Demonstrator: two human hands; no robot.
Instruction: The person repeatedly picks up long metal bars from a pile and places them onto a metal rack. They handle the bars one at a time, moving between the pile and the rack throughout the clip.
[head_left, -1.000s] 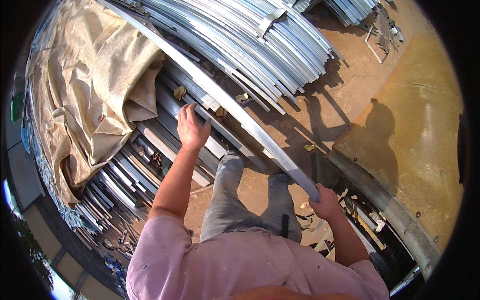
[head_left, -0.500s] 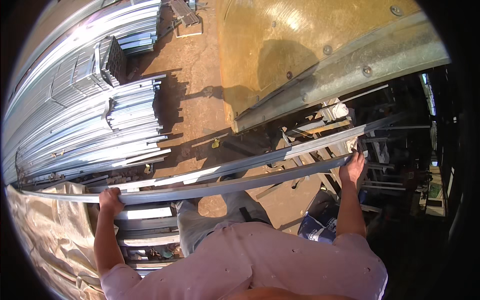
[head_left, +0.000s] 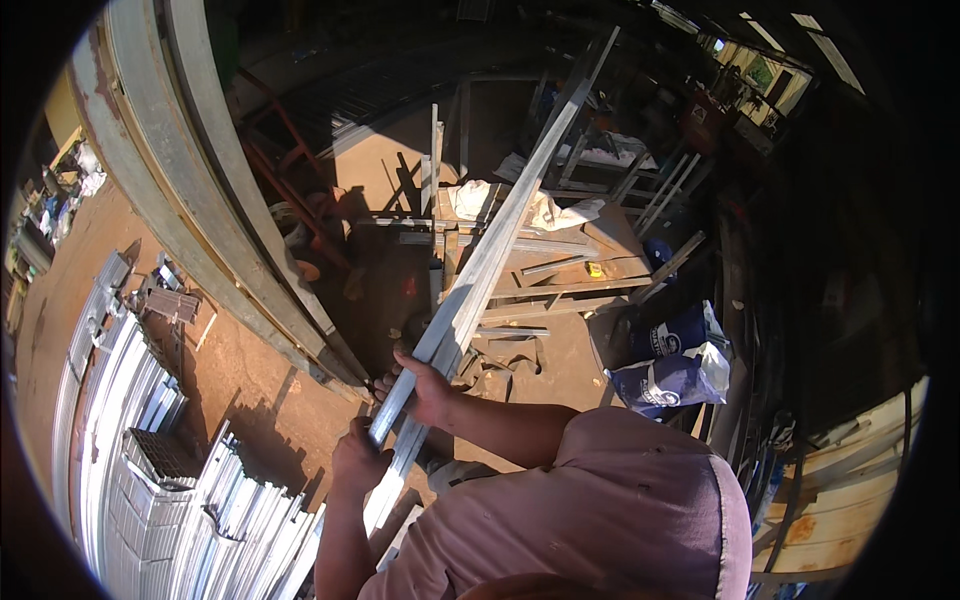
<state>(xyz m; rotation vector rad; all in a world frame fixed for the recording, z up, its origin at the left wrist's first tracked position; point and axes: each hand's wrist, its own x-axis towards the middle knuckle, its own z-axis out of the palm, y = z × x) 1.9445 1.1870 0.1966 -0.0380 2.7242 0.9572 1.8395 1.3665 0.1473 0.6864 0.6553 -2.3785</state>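
Observation:
A long grey metal tube (head_left: 447, 310) slants away from me toward the upper right. My right hand (head_left: 425, 388) is wrapped round it a little up from its near end. Close below, my left hand (head_left: 360, 455) is closed round that near end, its fingers partly hidden. A second bright metal bar (head_left: 405, 450) runs alongside the tube on its right, passing near my right wrist; whether my hand touches it I cannot tell. The far parts of both overlap above a low work stand (head_left: 545, 290).
Curved-looking steel beams (head_left: 190, 190) rise at the upper left. Stacked shiny metal profiles (head_left: 245, 530) lie at the lower left. Blue-and-white bags (head_left: 670, 382) stand at the right. White cloth (head_left: 560, 212) and a small yellow object (head_left: 595, 269) rest on the stand.
The view has swung to the right. My hands, wide apart on the tube before, are now close together near its end. The tube, formerly across my body, now points away.

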